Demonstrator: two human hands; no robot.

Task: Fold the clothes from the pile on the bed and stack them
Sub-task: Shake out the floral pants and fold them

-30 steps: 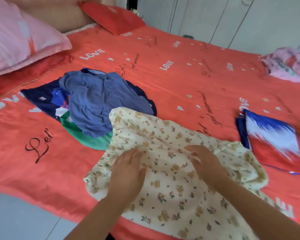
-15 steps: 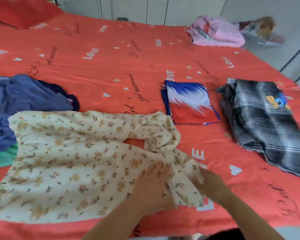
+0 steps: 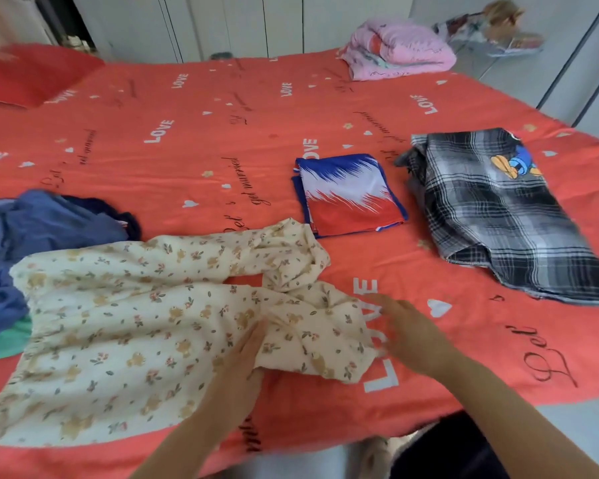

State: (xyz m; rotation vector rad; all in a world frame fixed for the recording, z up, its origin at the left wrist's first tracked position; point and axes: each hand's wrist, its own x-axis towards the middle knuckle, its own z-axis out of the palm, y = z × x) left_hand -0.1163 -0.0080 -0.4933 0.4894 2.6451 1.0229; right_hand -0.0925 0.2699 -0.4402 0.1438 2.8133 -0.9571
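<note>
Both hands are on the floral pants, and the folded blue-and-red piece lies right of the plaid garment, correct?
Not quite. The head view shows the folded blue-and-red piece left of the plaid garment. Both hands, left and right, are on the floral pants.

The right hand (image 3: 407,335) now lies clear of the floral trousers (image 3: 146,326), open over the bedspread (image 3: 222,140); the left hand (image 3: 242,371) slides beneath the leg end.
</note>
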